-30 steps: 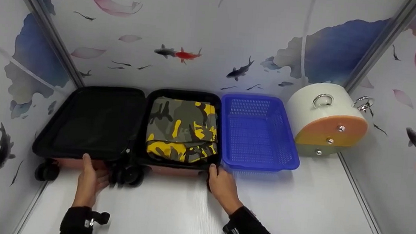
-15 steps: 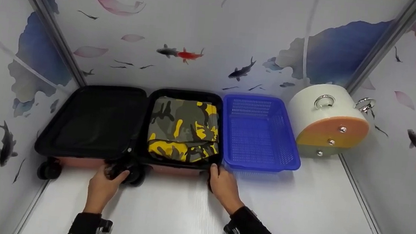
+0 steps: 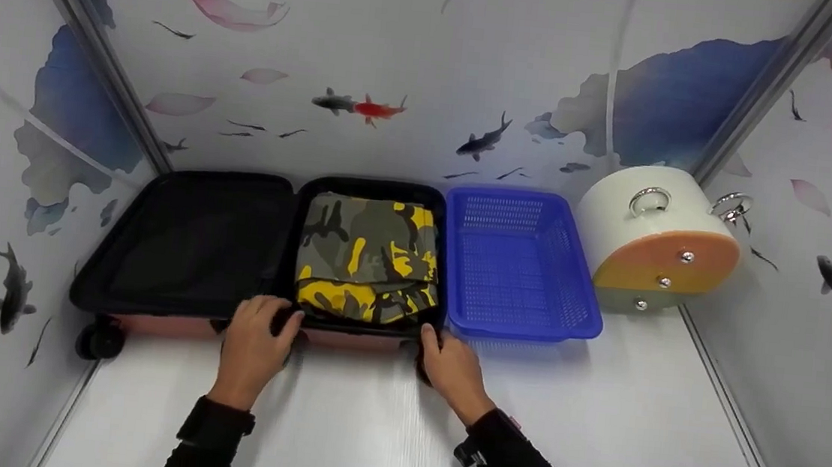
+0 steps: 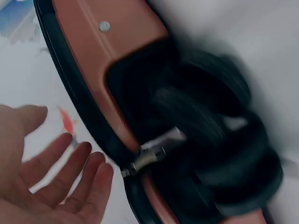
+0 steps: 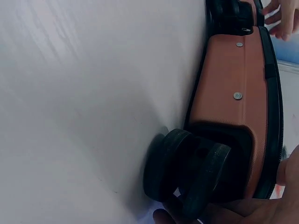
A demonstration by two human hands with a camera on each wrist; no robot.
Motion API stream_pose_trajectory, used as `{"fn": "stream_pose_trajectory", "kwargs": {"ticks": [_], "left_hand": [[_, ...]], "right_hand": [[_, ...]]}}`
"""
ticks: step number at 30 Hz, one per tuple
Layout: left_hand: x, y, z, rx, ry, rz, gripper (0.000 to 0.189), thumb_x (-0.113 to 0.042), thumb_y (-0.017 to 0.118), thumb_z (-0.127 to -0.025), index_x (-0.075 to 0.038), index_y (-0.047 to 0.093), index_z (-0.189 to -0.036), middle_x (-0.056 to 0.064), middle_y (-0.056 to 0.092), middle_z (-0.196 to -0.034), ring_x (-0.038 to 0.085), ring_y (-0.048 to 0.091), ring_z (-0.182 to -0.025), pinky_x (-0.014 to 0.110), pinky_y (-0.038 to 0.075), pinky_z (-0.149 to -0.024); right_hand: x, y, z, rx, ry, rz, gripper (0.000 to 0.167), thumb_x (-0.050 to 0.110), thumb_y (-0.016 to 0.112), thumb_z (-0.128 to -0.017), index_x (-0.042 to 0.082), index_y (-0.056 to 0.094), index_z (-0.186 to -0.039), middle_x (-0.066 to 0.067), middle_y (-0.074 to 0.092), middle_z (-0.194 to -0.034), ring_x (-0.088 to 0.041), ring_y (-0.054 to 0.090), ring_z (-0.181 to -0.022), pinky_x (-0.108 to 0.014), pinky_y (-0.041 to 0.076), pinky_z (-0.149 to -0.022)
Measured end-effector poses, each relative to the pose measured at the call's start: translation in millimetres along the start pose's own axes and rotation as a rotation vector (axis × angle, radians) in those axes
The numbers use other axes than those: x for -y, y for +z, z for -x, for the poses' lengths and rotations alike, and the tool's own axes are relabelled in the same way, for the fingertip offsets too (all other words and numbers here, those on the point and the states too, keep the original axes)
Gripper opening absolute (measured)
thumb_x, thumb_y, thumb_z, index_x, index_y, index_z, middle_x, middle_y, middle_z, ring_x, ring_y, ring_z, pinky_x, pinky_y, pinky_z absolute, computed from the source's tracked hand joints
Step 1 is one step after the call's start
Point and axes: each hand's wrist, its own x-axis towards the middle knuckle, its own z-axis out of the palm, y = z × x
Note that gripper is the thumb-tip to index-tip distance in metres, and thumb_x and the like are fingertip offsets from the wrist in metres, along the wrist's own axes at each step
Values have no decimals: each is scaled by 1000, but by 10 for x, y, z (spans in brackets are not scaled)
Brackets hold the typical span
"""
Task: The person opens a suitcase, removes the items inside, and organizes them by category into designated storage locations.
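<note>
An opened suitcase lies flat, its black-lined halves side by side and its outside salmon-coloured. Folded camouflage clothing in grey, black and yellow fills the right half. My right hand grips the front right corner of that half, thumb over the rim, fingers by a black wheel. My left hand is at the front where the two halves meet. In the left wrist view its fingers are spread and loosely bent beside the rim and metal hinge, holding nothing.
A blue plastic basket stands against the suitcase's right side. Farther right is a cream rounded box with coloured drawer fronts and ring handles. Printed wall panels enclose the white table at the back and sides.
My left hand has moved right, from the front of the left half past the middle wheels to where the halves meet. The right hand has stayed at its corner.
</note>
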Motion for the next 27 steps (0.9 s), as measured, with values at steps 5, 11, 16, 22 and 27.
{"fn": "stream_pose_trajectory", "kwargs": {"ticks": [5, 11, 16, 22, 27], "left_hand": [[-95, 316, -38, 97, 143, -47, 26, -28, 77, -106, -3, 83, -110, 16, 79, -109, 36, 71, -102, 54, 57, -98], [-141, 466, -13, 94, 208, -117, 30, -32, 71, -110, -8, 86, -98, 10, 82, -93, 35, 73, -93, 53, 52, -92], [-192, 456, 12, 160, 273, -110, 34, -43, 74, -107, -11, 84, -110, 9, 83, -103, 35, 74, -100, 56, 53, -99], [-206, 493, 21, 228, 283, -118, 39, -50, 77, -102, -14, 81, -116, 8, 82, -110, 31, 71, -101, 47, 47, -91], [-186, 510, 21, 227, 277, -119, 34, -47, 81, -100, -15, 79, -109, 6, 79, -102, 30, 65, -92, 43, 39, -86]], "right_hand": [[-24, -54, 9, 7, -24, 32, 59, 61, 44, -115, 12, 74, -100, -18, 80, -103, -42, 78, -101, -58, 59, -88], [-29, -195, 78, -122, -258, 78, 41, 41, 60, -114, 8, 83, -107, -14, 84, -103, -34, 81, -96, -52, 64, -85], [-104, -445, 14, -374, -538, 205, 14, 12, 75, -100, 6, 84, -109, -9, 83, -104, -30, 75, -96, -45, 61, -88], [-305, -740, -106, -350, -444, 394, 30, 13, 80, -91, 6, 80, -120, -16, 76, -114, -41, 64, -109, -59, 44, -102], [-492, -800, -140, -155, -424, 450, 33, 22, 76, -102, 4, 76, -128, -19, 74, -122, -44, 63, -120, -68, 38, -114]]}}
